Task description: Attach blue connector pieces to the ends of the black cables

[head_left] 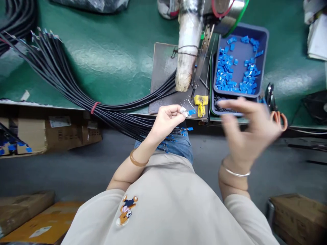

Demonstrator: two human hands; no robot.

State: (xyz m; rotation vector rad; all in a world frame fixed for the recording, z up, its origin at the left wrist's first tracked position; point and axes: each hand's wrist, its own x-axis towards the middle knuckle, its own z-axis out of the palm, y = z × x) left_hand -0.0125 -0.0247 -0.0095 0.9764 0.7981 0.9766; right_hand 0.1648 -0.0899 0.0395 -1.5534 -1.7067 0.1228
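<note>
My left hand (167,119) is closed, with thumb and forefinger pinching a small blue connector (191,112) near the bench edge. A white wrap covers one of its fingertips. Motion blurs my right hand (247,129), which is raised in front of the grey plastic bin (265,61); its thumb and fingers are apart and nothing shows between them. Many small blue pieces (224,71) lie loose in that bin. A bundle of black cables (68,90), tied with a red band (95,108), runs across the bench, and several blue-tipped ends (182,131) hang over my lap.
A foil-wrapped pipe (189,41) hangs above a dark board (160,68). Close by are a yellow clip-like piece (201,104) and a wire spool (231,20). Orange-handled scissors (279,119) lie right of the bin. Cardboard boxes (71,131) stand below the bench.
</note>
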